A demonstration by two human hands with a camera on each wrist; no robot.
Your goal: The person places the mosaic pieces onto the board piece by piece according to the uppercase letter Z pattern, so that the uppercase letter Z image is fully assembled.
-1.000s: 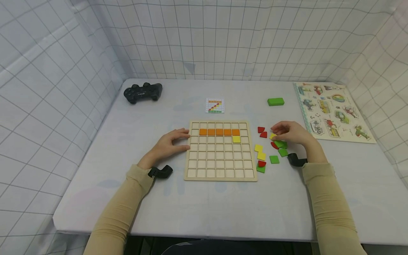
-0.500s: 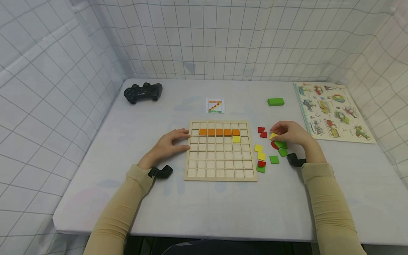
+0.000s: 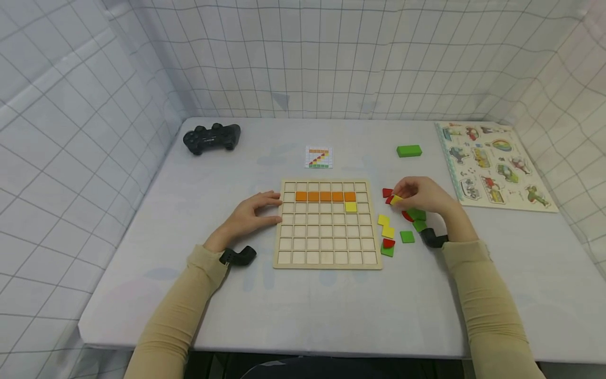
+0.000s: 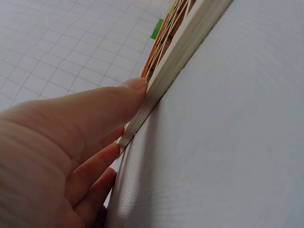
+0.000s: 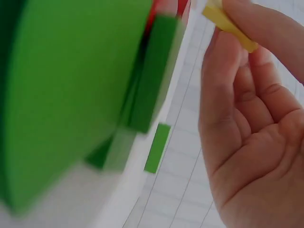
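A wooden grid board [image 3: 325, 267] lies flat, with a row of orange tiles [image 3: 325, 196] near its top and one yellow tile [image 3: 351, 207] below the rightmost orange one. My left hand [image 3: 253, 213] rests against the board's left edge; in the left wrist view its thumb and fingertips touch the rim without curling round it. Between thumb and fingers, my right hand [image 3: 423, 197] pinches a square yellow tile [image 5: 230, 27], raised off the table right of the board. Beneath and beside that hand lie red tiles [image 3: 387, 193], green tiles [image 3: 416, 214] and two more yellow tiles [image 3: 388, 232].
Behind the board lies a small pattern card [image 3: 319, 157] with a coloured Z-like figure. A green block [image 3: 409, 151] stands at the back right, left of a picture puzzle board [image 3: 495, 166]. A black game controller [image 3: 211, 138] sits at the back left.
My right hand has lifted the yellow tile from beside the green tiles and moved left, toward the board, over the red tiles. The left hand and board have stayed in place.
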